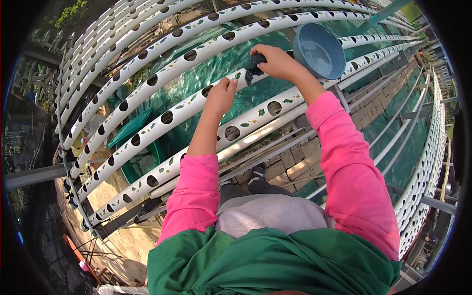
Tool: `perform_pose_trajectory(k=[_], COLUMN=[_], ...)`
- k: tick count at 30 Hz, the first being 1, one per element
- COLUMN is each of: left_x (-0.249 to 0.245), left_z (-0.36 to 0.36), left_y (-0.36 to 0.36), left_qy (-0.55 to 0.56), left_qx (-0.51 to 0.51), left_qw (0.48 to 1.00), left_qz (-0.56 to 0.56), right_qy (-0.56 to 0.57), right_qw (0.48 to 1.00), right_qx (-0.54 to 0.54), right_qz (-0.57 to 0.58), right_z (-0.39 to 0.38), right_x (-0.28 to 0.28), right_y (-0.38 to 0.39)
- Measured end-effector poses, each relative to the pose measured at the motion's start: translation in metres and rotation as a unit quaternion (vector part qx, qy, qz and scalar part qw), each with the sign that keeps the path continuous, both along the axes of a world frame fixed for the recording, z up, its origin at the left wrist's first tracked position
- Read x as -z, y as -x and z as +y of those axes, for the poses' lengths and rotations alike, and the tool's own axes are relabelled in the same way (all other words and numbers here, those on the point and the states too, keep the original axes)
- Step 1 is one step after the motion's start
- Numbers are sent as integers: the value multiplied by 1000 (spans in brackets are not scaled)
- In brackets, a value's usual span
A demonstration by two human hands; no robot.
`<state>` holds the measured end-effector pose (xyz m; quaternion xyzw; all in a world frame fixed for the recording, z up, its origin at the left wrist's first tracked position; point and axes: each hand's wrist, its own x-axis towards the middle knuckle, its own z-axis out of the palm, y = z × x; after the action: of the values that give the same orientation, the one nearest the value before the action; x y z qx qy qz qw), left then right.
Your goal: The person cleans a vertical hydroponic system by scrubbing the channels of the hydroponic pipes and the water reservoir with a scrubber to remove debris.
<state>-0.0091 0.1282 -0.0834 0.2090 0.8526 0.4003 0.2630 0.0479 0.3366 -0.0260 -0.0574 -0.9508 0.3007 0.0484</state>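
My right hand (278, 63) is closed around a dark, crumpled scrubbing cloth (255, 66), which hangs over a white pipe with round holes. Left of it, my left hand (221, 96) is on the same white pipe (184, 106), fingers curled and thumb against its upper side; part of the grip is hidden. Green leaf prints and small yellow marks dot the pipe between its holes. Just right of my right hand, a blue-grey basin (319, 51) with sudsy, cloudy water rests on the pipes.
A nearer white pipe (253, 118) runs parallel, with more rows beyond. Green sheeting (216, 54) lies under the pipes, and a green container (132, 130) sits at left. Metal framing (37, 177) supports the rows. Paving bricks (285, 162) and my shoes are below.
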Motion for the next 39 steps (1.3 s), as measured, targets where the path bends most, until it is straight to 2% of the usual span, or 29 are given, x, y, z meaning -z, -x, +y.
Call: perform_pose_trajectory(k=[1, 2, 4, 5, 7, 11, 13, 14, 16, 17, 19, 20, 22, 23, 25, 26, 29, 30, 32, 34, 35, 36, 37, 38, 39], left_x=[0, 0, 3, 5, 6, 4, 0, 0, -1, -1, 6, 8, -1, -15, -25, -24, -28, -31, -29, -14, -8, -6, -4, -1, 0], left_z=[0, 0, 0, 0, 0, 1, 0, -1, -2, -3, -8, -12, -29, -37, -50, -55, -67, -70, -75, -80, -83, -85, -88, -93, -95], left_y=[-1, -1, 1, 1, 0, -1, -2, -3, -1, -1, 5, 12, 19, 18, 13, 10, -1, -5, -7, -2, 0, 1, 2, 2, 1], left_qy=[3, 7, 5, 2, 5, -1, -5, -10, -12, -13, -24, -36, -54, -58, -77, -76, -49, -20, 8, 26, 26, 36, 46, 47, 46], left_qx=[-1, -2, 1, 6, 6, -8, -13, -17, -24, -28, -66, -100, -128, -139, -150, -155, -155, -157, -163, -183, -187, -183, -180, -184, -179], left_qw=[1000, 1000, 1000, 999, 999, 1000, 1000, 999, 999, 999, 997, 993, 989, 988, 985, 985, 986, 986, 985, 982, 981, 981, 981, 980, 979], left_qz=[0, -1, 16, 33, 42, 25, 28, 27, 21, 14, 27, 44, 55, 14, -26, -26, -46, -55, -62, 35, 35, 47, 57, 55, 85], right_qy=[-48, -177, -200, -200, -229, -241, -263, -264, -283, -283, -174, -175, -10, -8, -50, -48, 123, 124, 201, 220, 128, 129, -34, -196, -215], right_qw=[995, 973, 943, 943, 908, 896, 878, 878, 898, 897, 977, 977, 1000, 1000, 991, 991, 986, 987, 973, 972, 979, 978, 988, 970, 962], right_qx=[-33, -43, -27, -31, -20, 15, -59, -61, -84, -88, -55, -59, 15, 9, 95, 90, 51, 47, -40, -70, -125, -128, -135, -139, -162], right_qz=[-81, -145, -264, -264, -350, -373, -396, -395, -325, -327, -107, -104, 18, 19, 84, 84, 97, 95, 107, 38, 100, 100, 63, 25, -38], right_z=[-4, -11, -24, -24, -21, -32, -33, -32, -19, -14, -7, -4, -6, -9, -22, -28, -54, -64, -84, -107, -114, -119, -125, -130, -134], right_x=[19, 34, 24, 32, 48, 34, 21, 24, 39, 46, 52, 56, 64, 65, 49, 39, -3, -2, 5, 18, 39, 40, 43, 45, 35], right_y=[-2, -2, 11, 20, 44, 64, 66, 65, 57, 46, 18, 10, -2, -1, -1, 0, 0, 3, 14, 20, 23, 21, 15, 12, 16])
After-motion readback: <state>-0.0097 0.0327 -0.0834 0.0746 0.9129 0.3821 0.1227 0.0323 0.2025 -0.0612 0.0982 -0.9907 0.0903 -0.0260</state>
